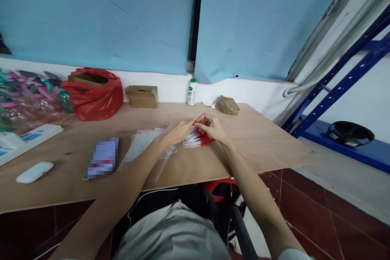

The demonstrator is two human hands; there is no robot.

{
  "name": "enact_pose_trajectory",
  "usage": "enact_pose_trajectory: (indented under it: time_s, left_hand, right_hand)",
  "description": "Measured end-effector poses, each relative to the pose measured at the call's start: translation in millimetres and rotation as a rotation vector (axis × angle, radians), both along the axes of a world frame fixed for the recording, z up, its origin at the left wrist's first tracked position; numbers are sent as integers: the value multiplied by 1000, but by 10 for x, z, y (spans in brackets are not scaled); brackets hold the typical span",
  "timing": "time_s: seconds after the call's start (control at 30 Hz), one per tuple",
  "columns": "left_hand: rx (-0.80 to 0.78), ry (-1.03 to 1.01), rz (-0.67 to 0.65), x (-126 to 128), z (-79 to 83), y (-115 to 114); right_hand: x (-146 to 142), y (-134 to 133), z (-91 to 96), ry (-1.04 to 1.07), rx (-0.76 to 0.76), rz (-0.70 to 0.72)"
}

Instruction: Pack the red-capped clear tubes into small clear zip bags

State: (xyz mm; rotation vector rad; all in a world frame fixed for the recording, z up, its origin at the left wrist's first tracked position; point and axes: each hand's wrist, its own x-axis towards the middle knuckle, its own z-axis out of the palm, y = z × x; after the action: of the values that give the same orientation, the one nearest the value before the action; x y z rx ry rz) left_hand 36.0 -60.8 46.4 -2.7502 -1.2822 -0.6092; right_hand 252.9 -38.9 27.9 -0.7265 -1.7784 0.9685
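Observation:
Both my hands meet over a bundle of red-capped pens lying on the wooden table. My left hand is closed with its fingertips gripping the clear ends of the pens. My right hand is curled over the red ends and holds them too. A pile of clear plastic bags lies flat just left of the pens, partly under my left forearm.
A phone and a white mouse lie at the front left. At the back stand a red bag round a carton, a small cardboard box, a white bottle and a brown packet. Blue shelving rises on the right.

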Motion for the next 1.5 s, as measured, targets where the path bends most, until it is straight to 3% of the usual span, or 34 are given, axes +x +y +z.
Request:
enact_pose_trajectory:
  time_s: [0.17, 0.4, 0.6, 0.73, 0.8, 0.87, 1.0, 1.2, 1.37, 1.5]
  left_hand:
    - [-20, -3, 76, 47, 5, -16]
    - [13, -48, 179, 111, -87, 63]
    - [19, -39, 198, 163, -80, 65]
    - [11, -74, 205, 37, -118, 118]
    - [-16, -115, 257, -100, -124, 168]
    - [-12, -183, 323, -221, -104, 209]
    - [167, -281, 308, -257, -18, 215]
    - [397, -264, 14, -142, 33, 195]
    - [368, -246, -34, -101, 32, 188]
    - [230, -506, 116, -85, 30, 145]
  right_hand:
    - [-51, 30, 19, 113, -22, -29]
    - [-102, 111, 67, 180, -25, -189]
    - [-194, 157, 25, 179, 6, -255]
    - [75, 218, 111, 226, 49, -342]
    - [317, 266, 192, 369, 99, -483]
    - [493, 312, 251, 420, 114, -520]
    - [397, 320, 238, 391, 55, -393]
    - [13, 188, 224, 288, 57, -186]
    - [-101, 162, 308, 157, 39, -53]
    - [-204, 215, 319, 164, 100, -149]
